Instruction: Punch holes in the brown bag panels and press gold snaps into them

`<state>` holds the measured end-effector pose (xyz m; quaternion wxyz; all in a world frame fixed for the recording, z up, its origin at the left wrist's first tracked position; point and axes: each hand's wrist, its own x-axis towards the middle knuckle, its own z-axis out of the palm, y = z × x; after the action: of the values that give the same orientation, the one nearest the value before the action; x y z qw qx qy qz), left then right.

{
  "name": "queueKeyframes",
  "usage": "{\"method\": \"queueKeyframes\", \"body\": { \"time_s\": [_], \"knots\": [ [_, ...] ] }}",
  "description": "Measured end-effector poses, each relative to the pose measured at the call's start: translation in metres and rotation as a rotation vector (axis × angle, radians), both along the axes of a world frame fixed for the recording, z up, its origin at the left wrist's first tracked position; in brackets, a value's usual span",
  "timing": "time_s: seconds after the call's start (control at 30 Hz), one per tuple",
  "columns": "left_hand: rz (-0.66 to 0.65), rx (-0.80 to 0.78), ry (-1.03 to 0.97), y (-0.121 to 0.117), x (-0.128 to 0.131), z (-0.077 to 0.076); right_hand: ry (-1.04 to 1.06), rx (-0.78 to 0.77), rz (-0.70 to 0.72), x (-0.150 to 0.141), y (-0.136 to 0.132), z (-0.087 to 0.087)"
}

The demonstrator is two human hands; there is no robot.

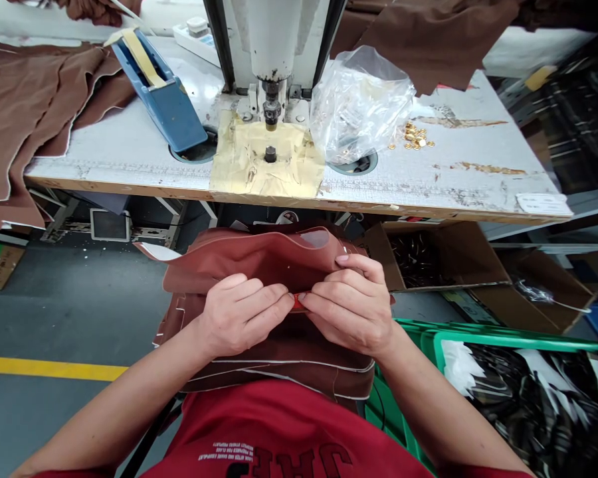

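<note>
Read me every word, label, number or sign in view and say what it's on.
"LOOK AFTER AND SHARE EQUIPMENT": upside down on the red shirt.
"PREPARED FOR CLASS": same shirt, first word blurred.
"RESPECT OTHERS PROPERTY": same shirt.
Large letters, same shirt: unclear.
White label on workbench: too small.
Carton at left: too blurred.

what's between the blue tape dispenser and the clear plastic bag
In the head view, the white machine and the yellowish patch under it lie between the dispenser and bag.
</note>
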<state>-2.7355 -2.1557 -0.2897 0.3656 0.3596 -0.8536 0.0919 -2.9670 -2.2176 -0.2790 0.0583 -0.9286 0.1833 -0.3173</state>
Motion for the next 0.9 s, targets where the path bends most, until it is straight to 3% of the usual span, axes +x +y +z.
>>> {"method": "queueKeyframes", "body": {
  "time_s": [0.17, 0.27, 0.33, 0.4, 0.47, 0.53, 0.6, 0.77, 0.9],
  "knots": [
    [-0.073, -0.006, 0.008, 0.001, 0.001, -0.009, 0.095, 0.077, 0.022, 0.000, 0.003, -0.005],
    [-0.004, 0.181, 0.059, -0.006, -0.001, 0.003, 0.108, 0.118, 0.018, 0.008, -0.006, 0.008],
    [0.061, 0.434, 0.153, -0.019, 0.001, 0.030, 0.081, 0.206, -0.010, 0.017, -0.018, 0.032],
    [0.081, 0.652, 0.282, -0.033, 0.006, 0.067, 0.037, 0.344, -0.050, 0.027, -0.031, 0.063],
    [0.060, 0.780, 0.395, -0.042, 0.013, 0.102, -0.011, 0.521, -0.052, 0.036, -0.039, 0.091],
    [0.050, 0.854, 0.465, -0.043, 0.020, 0.121, -0.058, 0.697, -0.006, 0.042, -0.039, 0.105],
    [0.039, 0.906, 0.505, -0.038, 0.023, 0.120, -0.110, 0.846, 0.026, 0.048, -0.033, 0.101],
    [-0.063, 0.983, 0.670, -0.016, 0.022, 0.074, -0.278, 1.157, 0.074, 0.056, -0.010, 0.056],
    [-0.079, 1.159, 0.716, -0.008, 0.028, 0.058, -0.300, 1.402, 0.213, 0.053, -0.004, 0.035]
  ]
}}
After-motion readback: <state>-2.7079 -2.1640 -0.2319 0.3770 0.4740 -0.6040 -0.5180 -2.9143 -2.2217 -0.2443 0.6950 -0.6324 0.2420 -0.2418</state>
